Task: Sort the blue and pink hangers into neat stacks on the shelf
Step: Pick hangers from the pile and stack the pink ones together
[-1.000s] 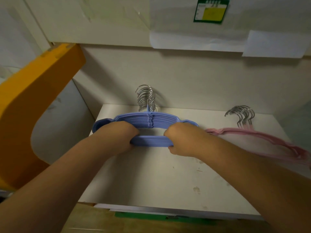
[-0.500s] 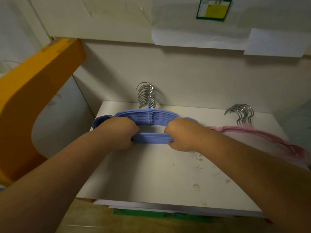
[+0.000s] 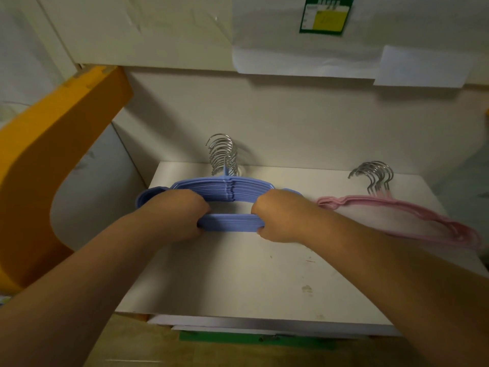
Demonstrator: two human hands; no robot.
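Hands barely move since before: left hand (image 3: pixel 176 213) and right hand (image 3: pixel 281 215) still grip the blue hanger stack (image 3: pixel 229 193) left of the pink hangers (image 3: pixel 397 215), squaring it.

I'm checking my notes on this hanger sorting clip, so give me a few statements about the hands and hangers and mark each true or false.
1. Both hands grip the blue hangers. True: the left hand and the right hand hold the lower bar.
2. The pink hangers lie to the left of the blue ones. False: they lie to the right.
3. The blue stack has more metal hooks than the pink. True.
4. The right hand touches the green and yellow label. False: it hangs on the wall above.
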